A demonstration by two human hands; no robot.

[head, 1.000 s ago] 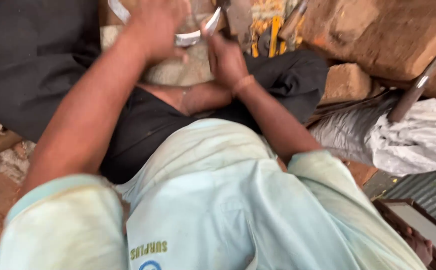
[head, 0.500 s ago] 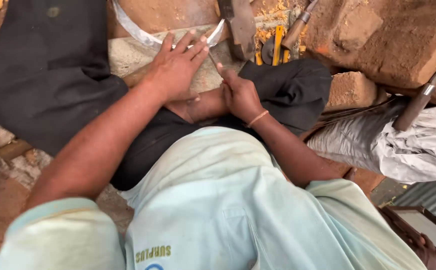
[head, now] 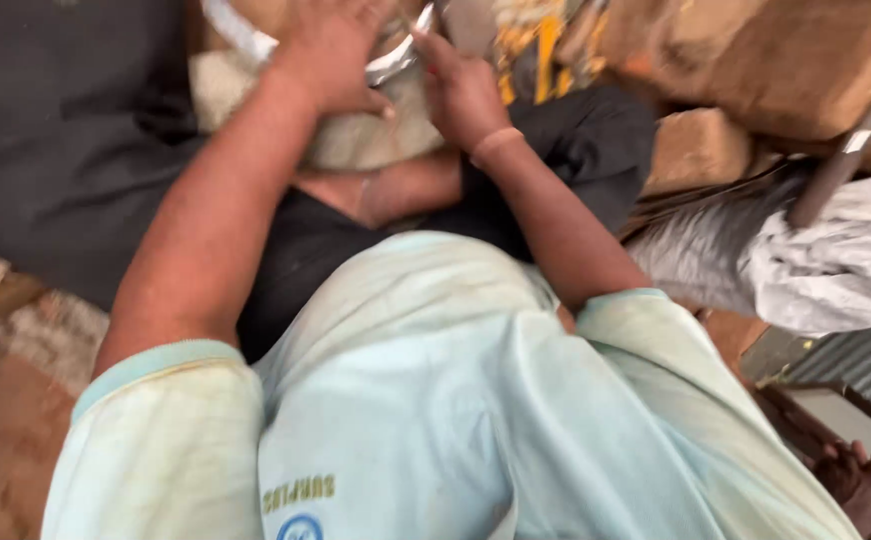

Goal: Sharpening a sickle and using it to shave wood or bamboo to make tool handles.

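My left hand (head: 331, 55) lies over a curved, shiny metal strip (head: 388, 66) and presses it onto a pale stone block (head: 356, 135) between my knees. Part of the strip (head: 236, 32) sticks out to the left of the hand. My right hand (head: 461, 92) is closed beside it, fingers pinched on a thin shiny tool (head: 422, 22) that meets the strip; the tool's tip is cut off by the frame's top edge. My pale shirt and black trousers (head: 66, 130) fill the lower view.
Reddish bricks (head: 698, 150) and a larger block (head: 806, 60) are stacked at the upper right. A dark rod (head: 841, 170) leans over a white sack (head: 851, 260). Yellow-and-black tools (head: 546, 40) lie behind the hands. Another person's fingers (head: 861, 480) show at the bottom right.
The view has shifted down, so the hands now sit at the top edge. My left hand's fingers have drawn together over the strip; my right hand has stayed close against it.
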